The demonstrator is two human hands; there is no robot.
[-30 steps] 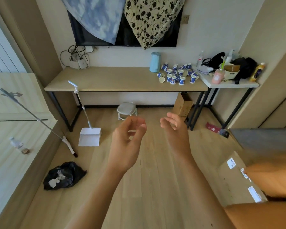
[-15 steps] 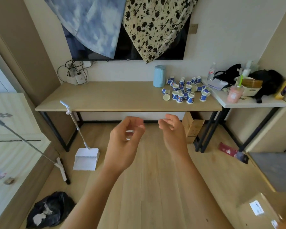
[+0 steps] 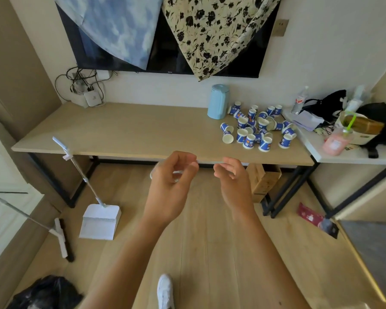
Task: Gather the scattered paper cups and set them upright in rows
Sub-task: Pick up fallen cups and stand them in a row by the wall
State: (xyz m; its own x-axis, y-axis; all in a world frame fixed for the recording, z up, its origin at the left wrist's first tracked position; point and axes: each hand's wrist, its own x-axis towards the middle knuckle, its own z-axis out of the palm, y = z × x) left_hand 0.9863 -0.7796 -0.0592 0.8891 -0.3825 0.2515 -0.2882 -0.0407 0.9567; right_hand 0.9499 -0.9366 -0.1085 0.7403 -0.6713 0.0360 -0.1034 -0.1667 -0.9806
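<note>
**Empty hands raised short of the cups**

The left hand (image 3: 172, 188) and right hand (image 3: 232, 184) hover side by side over the floor, just short of the front edge of the table (image 3: 132, 130). Their fingers are loosely curled around nothing, likely readied for a first pick. The paper cups (image 3: 242, 134) lie jumbled at the table's right end, some standing, some tipped, between the blue jug (image 3: 218, 101) and the right edge. The wide left stretch of the top would suit rows
</note>
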